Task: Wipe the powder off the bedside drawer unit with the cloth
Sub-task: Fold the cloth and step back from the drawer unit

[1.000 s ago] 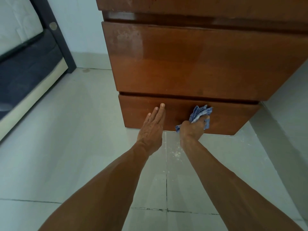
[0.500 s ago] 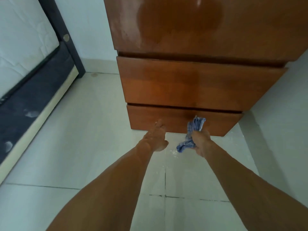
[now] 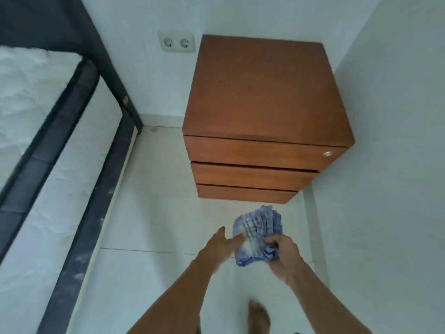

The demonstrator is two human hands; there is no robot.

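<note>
"Two hands in front of me: what is each doing?"

"Your right hand (image 3: 285, 257) has its fingers curled round the bunched blue checked cloth (image 3: 256, 233) and grips it. The loose end of the bunch fans out forward from that hand. Your left hand (image 3: 218, 247) is just to its left, fingers straight, tips touching the cloth's edge and holding nothing."

"And the drawer unit?"

"The drawer unit (image 3: 262, 92) stands straight ahead of both hands and well apart from them, on the floor (image 3: 154, 213) in the corner. The cloth touches no part of it. The three drawer fronts face you and are its nearest faces, and the top lies beyond them. It sits more in line with your right hand than your left."

"Any powder left on it?"

"I cannot tell. The wood looks evenly brown, but the view is soft. I judge any further wiping means a forward reach with your right hand."

"Farther on?"

"A double socket (image 3: 176, 42) is on the wall, left of the unit's far edge."
</note>
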